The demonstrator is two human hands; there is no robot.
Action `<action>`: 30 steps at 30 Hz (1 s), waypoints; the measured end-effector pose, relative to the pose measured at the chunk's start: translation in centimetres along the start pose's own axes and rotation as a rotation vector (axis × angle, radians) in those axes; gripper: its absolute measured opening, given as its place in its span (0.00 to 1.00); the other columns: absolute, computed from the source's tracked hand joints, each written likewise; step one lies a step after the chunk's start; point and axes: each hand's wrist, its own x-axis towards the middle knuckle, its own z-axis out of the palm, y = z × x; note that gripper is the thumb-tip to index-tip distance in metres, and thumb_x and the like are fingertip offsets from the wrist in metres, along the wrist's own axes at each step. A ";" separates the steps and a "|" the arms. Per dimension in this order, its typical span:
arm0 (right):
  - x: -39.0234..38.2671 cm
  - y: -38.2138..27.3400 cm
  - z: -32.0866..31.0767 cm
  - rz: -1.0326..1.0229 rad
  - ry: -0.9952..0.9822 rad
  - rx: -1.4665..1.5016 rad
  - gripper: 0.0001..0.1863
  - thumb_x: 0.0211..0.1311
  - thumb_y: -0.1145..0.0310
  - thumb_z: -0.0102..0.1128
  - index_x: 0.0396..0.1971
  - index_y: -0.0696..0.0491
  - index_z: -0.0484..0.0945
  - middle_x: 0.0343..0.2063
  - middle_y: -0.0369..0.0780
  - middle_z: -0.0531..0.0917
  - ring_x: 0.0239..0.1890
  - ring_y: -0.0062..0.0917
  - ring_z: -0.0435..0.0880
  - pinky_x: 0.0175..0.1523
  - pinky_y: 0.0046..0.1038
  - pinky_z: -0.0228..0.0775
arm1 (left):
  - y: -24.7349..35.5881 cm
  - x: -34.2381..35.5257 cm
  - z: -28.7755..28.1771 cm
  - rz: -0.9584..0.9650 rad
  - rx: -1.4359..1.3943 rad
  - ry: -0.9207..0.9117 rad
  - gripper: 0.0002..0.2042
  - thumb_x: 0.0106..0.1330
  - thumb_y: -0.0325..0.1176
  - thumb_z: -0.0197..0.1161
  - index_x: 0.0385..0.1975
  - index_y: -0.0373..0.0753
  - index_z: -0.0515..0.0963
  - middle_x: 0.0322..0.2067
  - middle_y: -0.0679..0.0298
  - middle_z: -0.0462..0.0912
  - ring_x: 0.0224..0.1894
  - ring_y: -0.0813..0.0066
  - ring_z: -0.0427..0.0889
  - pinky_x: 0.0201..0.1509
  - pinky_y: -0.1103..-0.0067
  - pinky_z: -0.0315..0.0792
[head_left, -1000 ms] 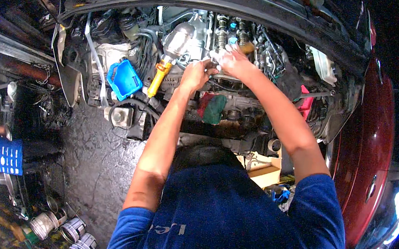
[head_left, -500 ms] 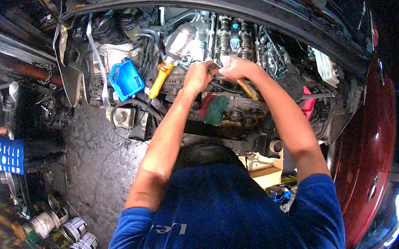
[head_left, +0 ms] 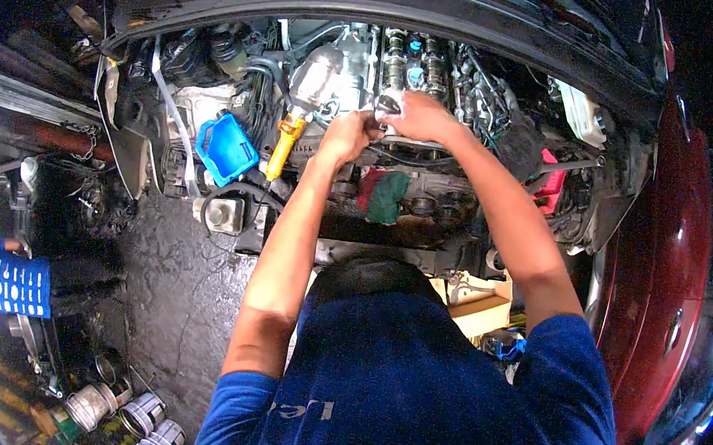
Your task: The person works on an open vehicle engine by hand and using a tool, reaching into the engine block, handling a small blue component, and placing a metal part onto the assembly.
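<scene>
Both my arms reach into an open engine bay, where my hands meet at the near end of an exposed engine (head_left: 432, 61). My left hand (head_left: 348, 137) is closed, its fingertips pinched close to the right hand's; whatever lies between them is too small to make out. My right hand (head_left: 424, 118) curls around a small dark and whitish piece (head_left: 388, 105) whose kind I cannot tell. Left of my hands, a yellow-handled work lamp (head_left: 286, 146) leans with its caged head up. A green cloth (head_left: 388, 198) and a red one (head_left: 369, 187) lie below them.
A blue plastic container (head_left: 227, 150) sits left of the lamp, and a pink-red one (head_left: 549, 182) sits at the right. The raised hood (head_left: 379, 8) spans the top. A cardboard box (head_left: 482, 310) is beneath; buckets (head_left: 144, 411) and a person in blue (head_left: 13, 278) are left; a red car (head_left: 647, 314) is right.
The tan handle that showed below my right hand is out of sight. My left hand has shifted slightly left, and the right hand's fingers have turned, showing the dark piece.
</scene>
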 end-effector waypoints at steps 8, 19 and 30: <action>-5.2 3.6 -1.5 0.272 0.390 0.427 0.41 0.58 0.49 0.65 0.61 0.66 0.67 0.54 0.56 0.78 0.57 0.42 0.78 0.61 0.34 0.67 | 3.7 2.0 0.3 -0.125 0.428 -0.318 0.11 0.60 0.25 0.59 0.42 0.36 0.79 0.41 0.47 0.83 0.47 0.51 0.82 0.51 0.62 0.75; -17.9 7.0 -2.2 0.234 0.396 1.791 0.13 0.67 0.55 0.57 0.35 0.50 0.74 0.12 0.26 0.61 0.09 0.11 0.54 0.17 0.19 0.49 | 1.6 4.4 3.4 0.092 0.909 -0.422 0.07 0.57 0.30 0.60 0.28 0.38 0.86 0.31 0.52 0.86 0.39 0.58 0.87 0.43 0.69 0.80; -24.4 11.4 3.5 0.213 0.601 1.897 0.16 0.67 0.56 0.55 0.41 0.55 0.74 0.14 0.27 0.61 0.09 0.10 0.55 0.17 0.18 0.49 | 1.0 6.8 4.6 -0.005 1.046 -0.612 0.08 0.51 0.30 0.64 0.31 0.42 0.86 0.35 0.56 0.87 0.39 0.62 0.87 0.41 0.67 0.81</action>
